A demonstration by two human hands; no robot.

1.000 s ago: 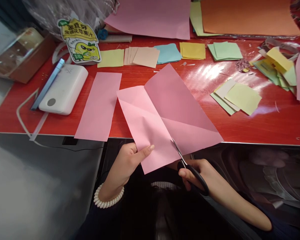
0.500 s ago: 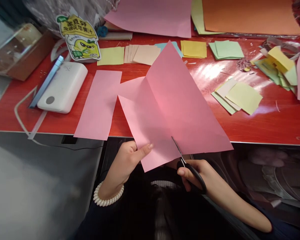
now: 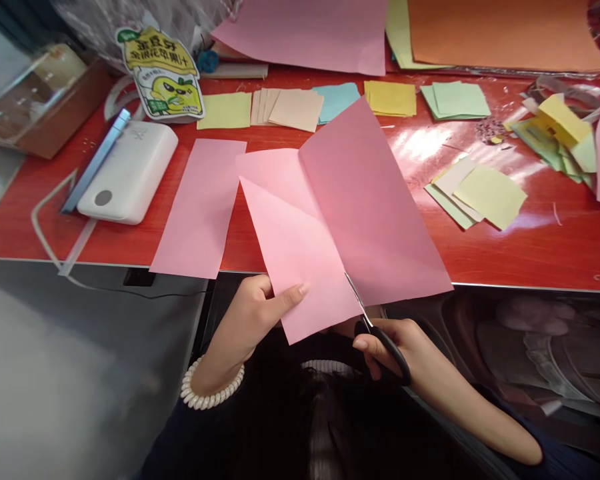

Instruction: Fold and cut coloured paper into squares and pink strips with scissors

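Note:
My left hand (image 3: pixel 265 308) pinches the lower left edge of a large pink paper sheet (image 3: pixel 295 233), thumb on top and fingers hidden underneath. A crease runs down the sheet, and its right part stands up at an angle. In my right hand (image 3: pixel 387 343) is a pair of black-handled scissors (image 3: pixel 393 353), with the fingers through the handles. The blades meet the sheet's near edge along the crease line, one blade showing above the paper. A cut pink paper strip (image 3: pixel 200 207) lies to the left, partly over the table's front edge.
On the red table (image 3: pixel 530 260) lie a white power bank (image 3: pixel 130 173), a yellow drink pouch (image 3: pixel 166 83) and small stacks of coloured paper (image 3: pixel 296 109). Loose paper squares (image 3: pixel 490 193) and scraps (image 3: pixel 563 127) are at right. An orange sheet (image 3: pixel 500 33) lies at the back.
The right part of the pink sheet has swung inward and its far corner has dropped, uncovering the blue paper behind. Both hands keep nearly the same place and grip.

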